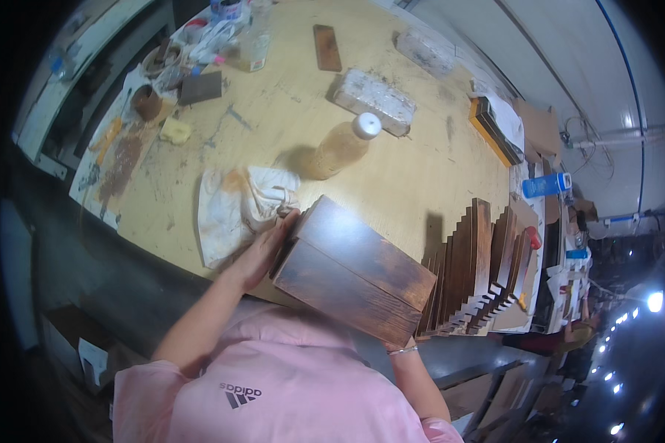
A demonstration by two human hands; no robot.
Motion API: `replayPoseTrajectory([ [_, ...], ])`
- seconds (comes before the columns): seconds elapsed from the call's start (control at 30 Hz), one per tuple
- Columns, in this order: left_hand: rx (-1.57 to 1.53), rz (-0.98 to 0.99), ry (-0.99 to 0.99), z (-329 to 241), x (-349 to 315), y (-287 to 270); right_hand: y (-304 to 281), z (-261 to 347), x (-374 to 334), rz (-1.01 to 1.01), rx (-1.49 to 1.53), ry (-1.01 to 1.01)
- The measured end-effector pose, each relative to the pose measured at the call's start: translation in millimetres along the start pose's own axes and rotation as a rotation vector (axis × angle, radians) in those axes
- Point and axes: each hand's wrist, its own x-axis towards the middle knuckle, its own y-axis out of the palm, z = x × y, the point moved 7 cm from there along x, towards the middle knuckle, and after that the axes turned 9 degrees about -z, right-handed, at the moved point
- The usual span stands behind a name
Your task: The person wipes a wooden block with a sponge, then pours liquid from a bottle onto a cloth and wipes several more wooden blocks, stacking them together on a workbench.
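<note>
Dark brown wooden boards (355, 269), at least two of them overlapping and slightly offset, are held at a slant over the table's near edge. Their top faces are glossy, with lighter worn patches towards the right end. My left hand (267, 249) grips the left end, its fingers partly hidden behind the wood. At the lower right corner, my right hand (400, 344) holds the other end, mostly covered by the boards. A stained white cloth (236, 210) lies beside my left hand. Just beyond the boards stands a bottle of yellowish liquid (336, 151) with a white cap.
Several similar brown boards (480, 247) stand in a row at the right. Wrapped silvery blocks (377, 100) and a brown rectangular piece (326, 48) lie farther back on the table (273, 125). A yellow sponge (175, 131) and a brown container (147, 102) are on the left.
</note>
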Motion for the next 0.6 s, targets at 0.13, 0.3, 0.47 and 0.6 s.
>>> replayPoseTrajectory([
  [0.13, -0.234, 0.118, -0.111, 38, 2, 8, 10, -13, 6, 0.052, 0.048, 0.038],
  [0.3, -0.173, 0.064, -0.132, 24, -3, 12, 17, -16, 5, 0.094, 0.096, 0.064],
  [0.47, -0.314, -0.038, -0.164, 42, -8, 5, 20, -21, 5, 0.125, 0.115, 0.054],
  [0.6, -0.326, -0.038, -0.160, 48, 1, 2, 27, -16, 9, 0.153, 0.108, -0.019],
])
